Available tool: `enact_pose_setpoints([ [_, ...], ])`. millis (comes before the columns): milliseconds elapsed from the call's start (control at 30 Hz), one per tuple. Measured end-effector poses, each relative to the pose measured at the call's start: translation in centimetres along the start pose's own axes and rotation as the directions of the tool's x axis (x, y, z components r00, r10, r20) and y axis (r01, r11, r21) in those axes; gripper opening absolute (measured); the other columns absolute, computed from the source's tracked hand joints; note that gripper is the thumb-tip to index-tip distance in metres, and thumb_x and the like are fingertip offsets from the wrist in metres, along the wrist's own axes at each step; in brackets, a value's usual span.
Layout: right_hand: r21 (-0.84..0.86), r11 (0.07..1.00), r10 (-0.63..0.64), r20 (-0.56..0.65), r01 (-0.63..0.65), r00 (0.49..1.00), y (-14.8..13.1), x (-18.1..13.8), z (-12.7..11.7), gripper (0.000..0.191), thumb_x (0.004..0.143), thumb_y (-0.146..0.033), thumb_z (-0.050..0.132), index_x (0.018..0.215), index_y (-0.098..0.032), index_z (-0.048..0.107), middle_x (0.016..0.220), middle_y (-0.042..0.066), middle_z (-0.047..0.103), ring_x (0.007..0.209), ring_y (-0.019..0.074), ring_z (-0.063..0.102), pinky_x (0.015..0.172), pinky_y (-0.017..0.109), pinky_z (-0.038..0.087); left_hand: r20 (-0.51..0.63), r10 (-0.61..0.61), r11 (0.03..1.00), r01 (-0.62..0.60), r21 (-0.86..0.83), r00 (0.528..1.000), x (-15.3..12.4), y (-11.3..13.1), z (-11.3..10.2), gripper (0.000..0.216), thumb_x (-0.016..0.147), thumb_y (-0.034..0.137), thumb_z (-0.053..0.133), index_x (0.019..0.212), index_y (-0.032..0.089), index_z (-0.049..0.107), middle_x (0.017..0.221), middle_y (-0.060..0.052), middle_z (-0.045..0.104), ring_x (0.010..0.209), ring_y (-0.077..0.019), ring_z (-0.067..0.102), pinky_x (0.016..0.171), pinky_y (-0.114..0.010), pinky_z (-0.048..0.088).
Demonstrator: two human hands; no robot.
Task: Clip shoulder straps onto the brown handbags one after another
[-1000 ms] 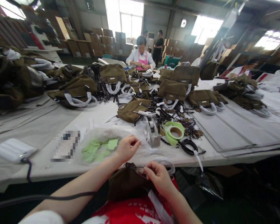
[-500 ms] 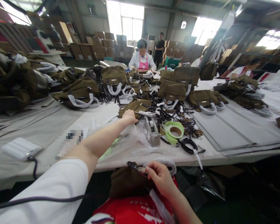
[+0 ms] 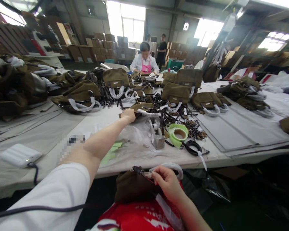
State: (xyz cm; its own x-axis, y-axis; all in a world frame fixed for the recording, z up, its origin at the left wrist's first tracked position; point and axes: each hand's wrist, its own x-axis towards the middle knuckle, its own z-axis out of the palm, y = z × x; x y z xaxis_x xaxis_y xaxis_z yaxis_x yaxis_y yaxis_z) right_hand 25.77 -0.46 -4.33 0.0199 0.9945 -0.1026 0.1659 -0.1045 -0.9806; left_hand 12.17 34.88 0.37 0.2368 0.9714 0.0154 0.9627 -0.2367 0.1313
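Observation:
My left hand [image 3: 128,115] reaches out over the table, its fingers closed on the near edge of an olive-brown handbag [image 3: 142,106]. The handle of that bag, wrapped in white film, lies just right of my knuckles. In my lap rests another dark olive handbag [image 3: 132,186] with a wrapped handle loop [image 3: 177,167]. My right hand [image 3: 167,181] pinches the upper edge of this lap bag, by its dark strap fitting; the fingertips partly hide the exact spot. Close to my left hand stand a grey tape dispenser [image 3: 157,136] and crumpled clear plastic [image 3: 135,136].
A roll of green tape [image 3: 178,134] and a coiled black strap [image 3: 193,148] lie near the table's front edge. Several olive bags [image 3: 175,93] and a heap of straps and charms [image 3: 192,126] cover the middle. A white box [image 3: 20,154] with a cable sits left. A co-worker [image 3: 144,61] sits opposite.
My left hand has shifted slightly left and away from me, still on the table bag. More green paper shows beneath my forearm. My right hand keeps its pinch on the lap bag.

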Motion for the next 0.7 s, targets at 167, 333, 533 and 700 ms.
enact_pose_setpoints([
  [167,0.024,1.000,0.006,-0.015,-0.005,1.000,-0.1,0.0,0.0,0.023,0.090,-0.034,0.054,0.075,-0.017,0.059,0.060,-0.001,0.056,0.057,0.0128,0.048,0.058,0.025,0.036,-0.111,-0.070,0.997,0.074,0.024,0.991,0.1,-2.5,-1.6,0.037,0.086,0.028,0.049,0.114,0.015,0.069,0.116,-0.016,0.070,0.105,-0.0298,0.066,0.085,-0.033,0.051],
  [333,0.045,0.999,0.014,-0.008,-0.014,1.000,0.2,0.1,-0.2,0.024,0.090,-0.035,0.055,0.073,-0.017,0.058,0.060,-0.001,0.056,0.058,0.0130,0.051,0.059,0.025,0.037,-0.117,-0.123,0.988,0.133,0.081,0.985,0.4,-6.8,-4.1,0.034,0.087,0.029,0.051,0.114,0.018,0.067,0.119,-0.013,0.069,0.107,-0.0290,0.065,0.085,-0.033,0.050],
  [533,0.061,0.998,0.030,0.028,-0.031,0.999,0.1,0.4,-0.6,0.025,0.090,-0.036,0.055,0.073,-0.017,0.057,0.060,-0.001,0.055,0.058,0.0130,0.051,0.058,0.024,0.038,0.208,-0.191,0.972,0.155,0.179,0.959,-0.8,-13.1,-6.0,0.031,0.092,0.035,0.060,0.115,0.015,0.063,0.115,-0.008,0.066,0.101,-0.0223,0.064,0.088,-0.040,0.053],
  [700,0.045,0.999,0.025,0.098,-0.029,0.995,1.8,1.4,-0.3,0.034,0.089,-0.044,0.056,0.068,-0.018,0.056,0.058,0.000,0.055,0.056,0.0132,0.050,0.055,0.023,0.037,0.333,-0.214,0.971,0.161,0.179,0.919,-0.2,-14.1,-6.9,0.035,0.093,0.035,0.060,0.121,0.015,0.059,0.119,-0.009,0.062,0.101,-0.0217,0.063,0.086,-0.043,0.056],
])
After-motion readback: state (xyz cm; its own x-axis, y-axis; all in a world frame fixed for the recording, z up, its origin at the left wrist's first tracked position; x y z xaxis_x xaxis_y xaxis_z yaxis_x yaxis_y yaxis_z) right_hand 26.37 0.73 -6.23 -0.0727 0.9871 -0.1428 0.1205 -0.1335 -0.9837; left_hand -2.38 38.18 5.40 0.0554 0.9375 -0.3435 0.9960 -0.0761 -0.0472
